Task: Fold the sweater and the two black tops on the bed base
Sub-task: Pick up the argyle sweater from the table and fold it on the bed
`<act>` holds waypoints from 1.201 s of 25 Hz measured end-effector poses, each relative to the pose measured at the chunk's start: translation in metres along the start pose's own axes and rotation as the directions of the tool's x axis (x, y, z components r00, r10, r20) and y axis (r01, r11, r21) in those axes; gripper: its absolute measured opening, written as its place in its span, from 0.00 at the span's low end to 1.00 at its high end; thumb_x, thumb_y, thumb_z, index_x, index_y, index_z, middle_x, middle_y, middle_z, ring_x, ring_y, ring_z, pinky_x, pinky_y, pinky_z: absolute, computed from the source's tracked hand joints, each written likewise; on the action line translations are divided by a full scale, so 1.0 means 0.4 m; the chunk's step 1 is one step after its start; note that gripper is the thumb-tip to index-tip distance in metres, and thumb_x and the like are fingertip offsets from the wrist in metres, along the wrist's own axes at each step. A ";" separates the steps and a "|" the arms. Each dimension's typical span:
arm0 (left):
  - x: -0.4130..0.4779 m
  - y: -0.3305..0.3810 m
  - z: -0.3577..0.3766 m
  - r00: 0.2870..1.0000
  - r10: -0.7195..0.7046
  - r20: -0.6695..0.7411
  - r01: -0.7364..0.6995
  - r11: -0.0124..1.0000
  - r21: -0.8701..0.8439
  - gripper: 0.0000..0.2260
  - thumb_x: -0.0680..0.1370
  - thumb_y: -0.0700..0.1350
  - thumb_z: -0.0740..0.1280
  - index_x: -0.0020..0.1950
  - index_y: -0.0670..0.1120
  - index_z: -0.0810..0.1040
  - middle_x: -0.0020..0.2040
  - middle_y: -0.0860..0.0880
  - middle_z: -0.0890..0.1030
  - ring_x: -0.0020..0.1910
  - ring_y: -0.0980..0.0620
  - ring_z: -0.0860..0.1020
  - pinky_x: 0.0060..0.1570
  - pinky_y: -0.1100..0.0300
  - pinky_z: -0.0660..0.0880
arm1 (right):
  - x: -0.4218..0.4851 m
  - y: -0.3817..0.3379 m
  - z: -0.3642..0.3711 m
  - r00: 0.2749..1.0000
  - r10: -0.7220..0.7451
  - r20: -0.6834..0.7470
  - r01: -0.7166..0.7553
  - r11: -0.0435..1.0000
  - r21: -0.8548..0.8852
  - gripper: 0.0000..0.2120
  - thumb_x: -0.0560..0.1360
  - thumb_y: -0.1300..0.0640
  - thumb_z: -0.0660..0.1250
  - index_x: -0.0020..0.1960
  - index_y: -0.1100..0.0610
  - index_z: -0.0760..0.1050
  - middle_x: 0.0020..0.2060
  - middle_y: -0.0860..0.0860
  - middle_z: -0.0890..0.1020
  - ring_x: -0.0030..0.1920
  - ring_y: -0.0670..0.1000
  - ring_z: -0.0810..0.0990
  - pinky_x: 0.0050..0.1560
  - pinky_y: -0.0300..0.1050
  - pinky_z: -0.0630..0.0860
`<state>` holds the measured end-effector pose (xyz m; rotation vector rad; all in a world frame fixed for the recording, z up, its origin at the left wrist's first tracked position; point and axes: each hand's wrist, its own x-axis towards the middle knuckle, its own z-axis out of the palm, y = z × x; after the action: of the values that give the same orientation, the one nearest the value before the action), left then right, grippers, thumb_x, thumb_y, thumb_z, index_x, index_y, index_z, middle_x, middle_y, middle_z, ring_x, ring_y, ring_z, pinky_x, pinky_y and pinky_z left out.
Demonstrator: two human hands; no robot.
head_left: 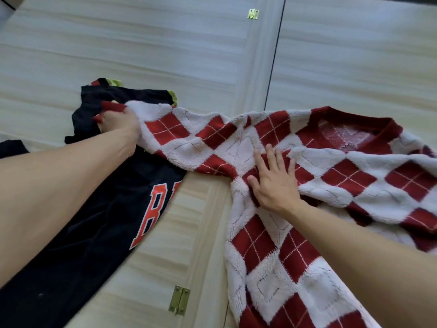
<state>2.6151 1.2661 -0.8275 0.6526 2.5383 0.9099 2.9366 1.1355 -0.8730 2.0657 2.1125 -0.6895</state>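
Head view: where is the sweater (pixel 331 176) lying?

It is lying spread over the right side of the bed base (pixel 189 55), red and white diamonds facing up, with its red neckline sitting toward the far right. One sleeve is stretching out leftward from the body.

What is the left hand (pixel 118 120) doing?

It is clenching the red cuff at the end of that sleeve, with its fingers curling round the fabric. The hand is hovering over black cloth with yellow-green trim (pixel 104 95).

And the right hand (pixel 274 183)?

It is lying flat on the sweater with its fingers straight and spread. It is pressing down where the sleeve is joining the body and is grasping nothing.

Where are the black tops sitting?

A black top with orange letters (pixel 99 228) is lying at the near left, partly under the left forearm, and the sleeve is crossing over its far edge. I cannot tell whether the trimmed black cloth is belonging to it or to a second top. Another black scrap (pixel 11 147) is showing at the left edge.

Anything else showing?

Two brass hinges are showing on the pale wood panels, one far (pixel 253 14) and one near (pixel 179 300).
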 end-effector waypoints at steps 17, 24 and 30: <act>-0.040 -0.022 0.017 0.865 -0.141 0.481 0.279 0.933 -0.229 0.29 0.69 0.40 0.75 0.69 0.44 0.72 0.58 0.45 0.83 0.50 0.49 0.82 0.40 0.56 0.77 | 0.011 0.047 0.011 0.988 -0.089 0.127 0.099 0.992 -0.080 0.44 0.77 0.30 0.53 0.81 0.47 0.32 0.79 0.53 0.29 0.79 0.55 0.28 0.77 0.65 0.32; -0.253 0.097 -0.034 0.873 0.314 0.374 -0.191 0.924 -0.331 0.13 0.70 0.47 0.69 0.50 0.41 0.80 0.46 0.45 0.84 0.47 0.46 0.83 0.53 0.50 0.81 | 0.019 0.014 -0.068 0.971 -0.045 0.235 0.032 0.998 0.060 0.41 0.79 0.30 0.50 0.83 0.49 0.39 0.81 0.54 0.36 0.81 0.57 0.35 0.77 0.66 0.35; -0.638 0.187 -0.020 0.244 0.927 0.284 -0.854 0.345 -0.390 0.17 0.73 0.41 0.63 0.61 0.41 0.79 0.40 0.44 0.84 0.39 0.44 0.80 0.38 0.50 0.76 | -0.026 0.056 -0.346 0.999 -0.013 0.046 -0.048 -0.197 0.979 0.34 0.79 0.31 0.49 0.67 0.57 0.74 0.56 0.53 0.82 0.56 0.52 0.81 0.57 0.50 0.74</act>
<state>2.8445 1.1773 -0.7261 2.1178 1.4233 1.0428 2.9916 1.1792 -0.7511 2.2414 1.1952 -3.2584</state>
